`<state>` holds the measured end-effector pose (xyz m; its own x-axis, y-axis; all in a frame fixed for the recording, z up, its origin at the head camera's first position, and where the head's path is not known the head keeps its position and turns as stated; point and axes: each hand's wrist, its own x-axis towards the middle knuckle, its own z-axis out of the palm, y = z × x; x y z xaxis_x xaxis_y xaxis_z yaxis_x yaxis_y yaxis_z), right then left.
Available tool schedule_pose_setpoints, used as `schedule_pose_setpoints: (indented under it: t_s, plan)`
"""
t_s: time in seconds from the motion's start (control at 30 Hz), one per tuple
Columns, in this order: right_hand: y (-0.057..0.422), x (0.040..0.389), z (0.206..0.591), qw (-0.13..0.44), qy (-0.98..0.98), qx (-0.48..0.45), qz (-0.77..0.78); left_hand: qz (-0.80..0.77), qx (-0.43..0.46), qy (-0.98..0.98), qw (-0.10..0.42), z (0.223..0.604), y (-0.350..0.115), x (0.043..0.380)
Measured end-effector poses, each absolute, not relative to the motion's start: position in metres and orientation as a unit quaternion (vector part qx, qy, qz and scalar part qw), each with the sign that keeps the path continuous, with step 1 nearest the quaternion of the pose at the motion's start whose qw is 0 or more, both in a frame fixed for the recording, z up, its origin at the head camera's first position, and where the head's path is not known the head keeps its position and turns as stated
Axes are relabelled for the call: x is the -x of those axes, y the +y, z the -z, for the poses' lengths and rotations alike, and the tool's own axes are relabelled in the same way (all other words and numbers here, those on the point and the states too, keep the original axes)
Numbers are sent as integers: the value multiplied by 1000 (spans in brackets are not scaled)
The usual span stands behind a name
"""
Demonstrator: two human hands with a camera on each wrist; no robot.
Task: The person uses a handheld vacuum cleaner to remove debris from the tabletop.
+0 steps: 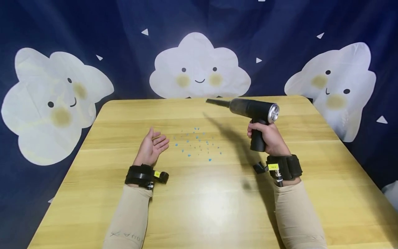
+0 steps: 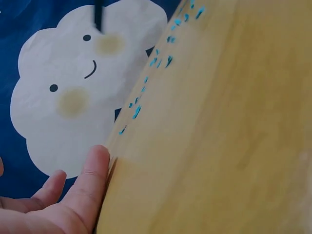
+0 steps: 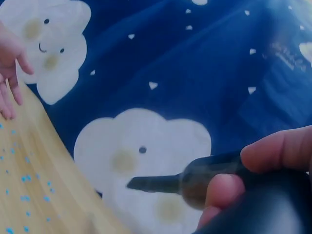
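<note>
My right hand [image 1: 273, 138] grips the handle of a black handheld vacuum [image 1: 248, 108] with a silver rear end, held up above the table. Its narrow nozzle [image 1: 217, 102] points left, and in the right wrist view the nozzle [image 3: 155, 184] shows in front of the cloud backdrop. Small blue scraps [image 1: 199, 141] lie scattered on the wooden table between my hands; the left wrist view shows the blue scraps [image 2: 169, 61] beyond my fingers. To their left, my left hand [image 1: 151, 148] holds nothing, palm turned up and sideways, fingers extended toward the scraps.
The light wooden table [image 1: 192, 193] fills the lower part of the head view. Behind it hangs a dark blue cloth [image 1: 130, 20] printed with white smiling clouds [image 1: 199, 65]. Black straps with small cameras [image 1: 140, 175] wrap both wrists.
</note>
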<state>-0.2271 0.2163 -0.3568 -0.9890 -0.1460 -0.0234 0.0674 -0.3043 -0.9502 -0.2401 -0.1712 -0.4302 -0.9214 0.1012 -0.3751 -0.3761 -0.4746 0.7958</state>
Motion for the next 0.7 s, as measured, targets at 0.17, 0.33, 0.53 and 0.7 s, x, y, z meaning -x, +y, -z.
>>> schedule_pose_setpoints:
  t_s: [0.17,0.33,0.53,0.7]
  plan:
    - [237,227,360,127,593,10,795,-844,131,500,143,434,-171,241]
    - [258,228,354,167,586,11,793,-836,127,514,141,435,-171,242]
    - [286,223,352,204,572,54,793,-837,130,515,131,436,-173,242]
    - [303,216,354,203,561,47,801,-836,132,518,129,440,-173,241]
